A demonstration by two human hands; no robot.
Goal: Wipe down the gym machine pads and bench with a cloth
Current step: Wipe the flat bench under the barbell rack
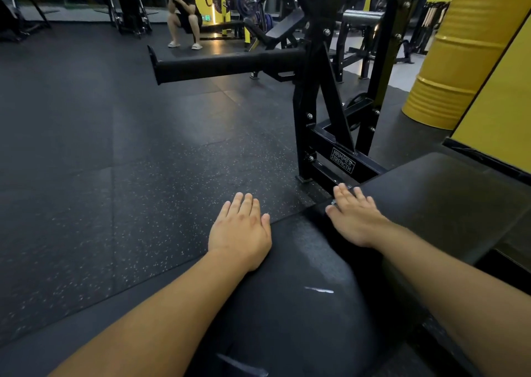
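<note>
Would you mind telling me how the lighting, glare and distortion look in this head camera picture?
Head view: dim overall, white glare streaks on the glossy black pad; wide-angle lens bends the yellow drum and the machine frame; the background person looks soft.

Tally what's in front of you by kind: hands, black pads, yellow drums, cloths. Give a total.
Hands: 2, left hand and right hand, both flat and open
Black pads: 2, near pad and bench pad
Yellow drums: 1, drum
Cloths: 0 in view
Total: 5
</note>
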